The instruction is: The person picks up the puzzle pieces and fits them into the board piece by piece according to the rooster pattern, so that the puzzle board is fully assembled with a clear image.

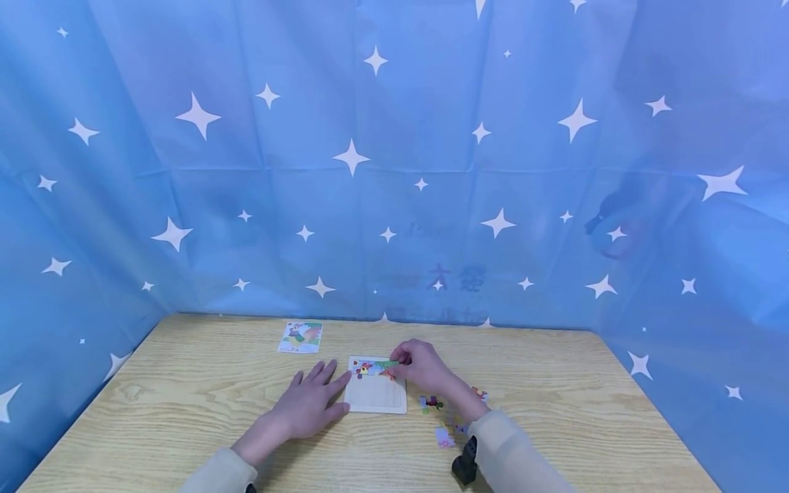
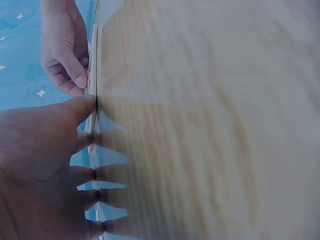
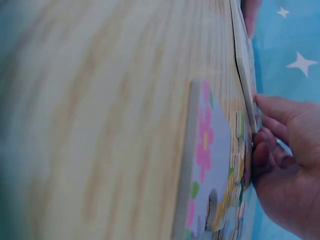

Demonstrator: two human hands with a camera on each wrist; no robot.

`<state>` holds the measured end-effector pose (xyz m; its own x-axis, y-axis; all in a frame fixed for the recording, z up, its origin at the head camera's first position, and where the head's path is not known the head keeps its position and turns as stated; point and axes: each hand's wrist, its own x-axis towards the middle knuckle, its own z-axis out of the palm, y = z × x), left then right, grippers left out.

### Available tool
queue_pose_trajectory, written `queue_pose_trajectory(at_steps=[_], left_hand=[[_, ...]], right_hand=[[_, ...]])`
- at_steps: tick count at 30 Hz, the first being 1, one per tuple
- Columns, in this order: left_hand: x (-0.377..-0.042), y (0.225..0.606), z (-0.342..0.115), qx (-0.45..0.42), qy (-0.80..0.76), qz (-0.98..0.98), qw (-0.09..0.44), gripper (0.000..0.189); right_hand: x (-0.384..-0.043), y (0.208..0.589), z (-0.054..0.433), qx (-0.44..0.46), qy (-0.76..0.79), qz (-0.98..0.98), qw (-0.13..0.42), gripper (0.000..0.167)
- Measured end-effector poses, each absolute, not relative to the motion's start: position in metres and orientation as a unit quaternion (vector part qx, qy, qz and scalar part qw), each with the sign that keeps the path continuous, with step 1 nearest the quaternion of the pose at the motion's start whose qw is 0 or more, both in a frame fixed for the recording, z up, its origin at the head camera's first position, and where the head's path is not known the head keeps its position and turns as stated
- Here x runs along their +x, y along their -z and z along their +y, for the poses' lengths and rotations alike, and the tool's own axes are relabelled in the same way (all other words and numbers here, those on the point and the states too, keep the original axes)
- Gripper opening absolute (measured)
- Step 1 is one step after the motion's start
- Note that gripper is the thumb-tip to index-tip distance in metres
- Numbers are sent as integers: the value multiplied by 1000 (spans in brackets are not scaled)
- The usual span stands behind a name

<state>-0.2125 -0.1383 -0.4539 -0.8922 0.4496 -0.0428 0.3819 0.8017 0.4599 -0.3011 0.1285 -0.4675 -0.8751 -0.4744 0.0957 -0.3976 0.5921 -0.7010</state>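
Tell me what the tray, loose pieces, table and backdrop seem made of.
Tray: probably wood or fibreboard, matt; pale, straight edges.
Loose pieces: likely wood or fibreboard with a smooth printed face; the nearest shows a thick, plain edge.
Table: wood or laminate, low sheen; grain lines cross it.
Backdrop: thin fabric or plastic sheet, slightly glossy, with fold creases.

Two hands [image 1: 306,406] [image 1: 425,366] in play, two sleeves [image 1: 518,455], one bench [image 1: 185,383], one tray [image 1: 374,395], one picture card [image 1: 300,337], one curtain [image 1: 419,96], and at least three loose puzzle pieces [image 1: 444,437], partly hidden, exact number unclear!
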Motion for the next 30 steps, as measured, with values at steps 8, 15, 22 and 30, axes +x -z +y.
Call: queue_pose_trajectory(at_steps=[8,15,22,30], left_hand=[[-212,452,-139,219,-223,947,75,62],[-214,456,-140,231,-226,944,69,59],[-214,455,-140,226,-235,943,71,59],[-216,461,-141,234,-234,942,62,60]], right_hand=[[-301,467,128,-238,382,892,52,7],[-301,467,126,-228,378,896,46,8],[-300,466,126,-227,380,895,48,9],[-299,466,126,-227,376,898,44,9]])
